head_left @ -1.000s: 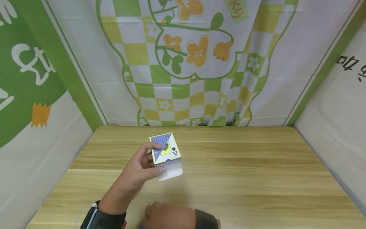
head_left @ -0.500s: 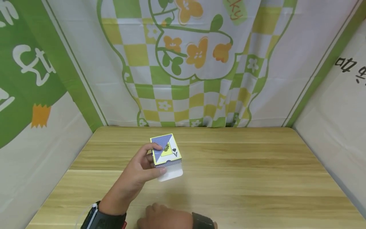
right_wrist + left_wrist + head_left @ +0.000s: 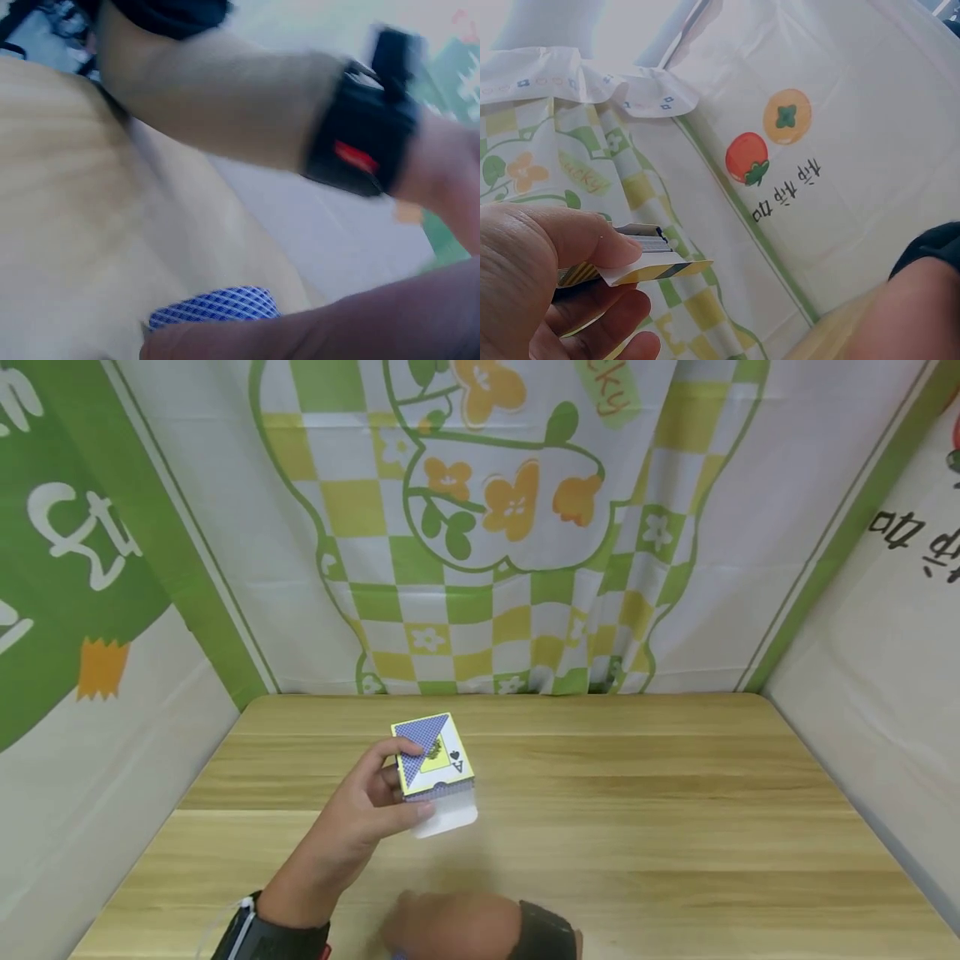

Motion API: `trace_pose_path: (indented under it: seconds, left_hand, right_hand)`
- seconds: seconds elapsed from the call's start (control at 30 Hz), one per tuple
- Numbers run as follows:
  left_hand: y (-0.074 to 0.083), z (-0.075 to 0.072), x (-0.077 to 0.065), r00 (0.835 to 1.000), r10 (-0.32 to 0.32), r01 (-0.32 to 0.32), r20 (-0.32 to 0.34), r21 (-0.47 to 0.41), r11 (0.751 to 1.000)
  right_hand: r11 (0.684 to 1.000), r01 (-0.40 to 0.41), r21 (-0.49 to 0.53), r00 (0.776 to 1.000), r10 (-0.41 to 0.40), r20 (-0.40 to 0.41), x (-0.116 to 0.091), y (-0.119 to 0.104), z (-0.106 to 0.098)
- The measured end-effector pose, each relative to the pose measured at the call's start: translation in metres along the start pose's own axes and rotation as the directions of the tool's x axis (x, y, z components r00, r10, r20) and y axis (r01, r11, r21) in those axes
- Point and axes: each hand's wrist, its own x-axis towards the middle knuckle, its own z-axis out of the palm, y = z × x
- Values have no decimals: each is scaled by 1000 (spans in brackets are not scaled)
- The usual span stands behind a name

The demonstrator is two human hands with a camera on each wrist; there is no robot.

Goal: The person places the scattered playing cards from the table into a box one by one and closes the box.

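Note:
My left hand [image 3: 360, 814] holds a playing-card box [image 3: 453, 743] above the table, fingers on its far side and thumb on the white flap [image 3: 456, 817]. The box has a blue-checked and white front with an ace of spades, and its end is open toward me. In the left wrist view, edges of cards [image 3: 656, 244] show inside the box. Low at the near edge, my right hand [image 3: 446, 927] is blurred and partly cut off. The right wrist view shows its finger over a blue-checked playing card [image 3: 221, 304], which it pinches; most of that card is hidden.
The wooden table [image 3: 637, 818] stretches out around both hands. A green-and-yellow checked curtain [image 3: 472, 602] hangs behind its far edge, with printed cloth walls [image 3: 885, 635] at both sides. Each wrist wears a black band [image 3: 543, 931].
The left hand and box stay nearly still. My right hand shifted slightly left, then back right at the near edge, with a bit of blue showing under it again. The head view drifted slightly.

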Motion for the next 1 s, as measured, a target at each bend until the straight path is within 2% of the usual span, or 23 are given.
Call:
trace_pose_path:
  seconds: [0.07,0.1,0.2,0.33,0.5,0.6,0.73,0.87,1.0]
  left_hand:
    - [-1,0,1,1000,-1,1,1,-2,1000]
    - [-1,1,1,1000,-1,1,2,-3,1000]
    - [-3,1,2,1000,-6,6,4,-1,1000]
    - [-5,1,2,1000,-10,10,9,7,1000]
    - [-7,2,2,1000,-24,24,12,11,1000]
    - [-8,3,3,999,-33,33,10,15,999]
    - [-10,4,3,999,-31,31,16,15,999]
    - [-12,4,4,999,-22,21,31,13,1000]
    - [-14,5,5,999,-16,15,39,12,1000]
  right_hand:
    - [989,143,-26,990,-143,2,-5,21,-6]
    - [989,148,9,989,-148,-2,-8,30,-7]
    - [983,105,151,994,-102,-24,-17,54,-9]
    - [968,49,246,996,-27,-89,-36,85,-11]
    - [910,-106,401,980,163,-111,-60,118,-17]
    - [877,-190,440,955,269,-123,-75,133,-21]
    - [849,-259,460,913,371,-171,-93,149,-28]
    - [840,-313,444,850,456,-263,-108,163,-37]
    - [843,-310,439,788,486,-377,-124,174,-52]
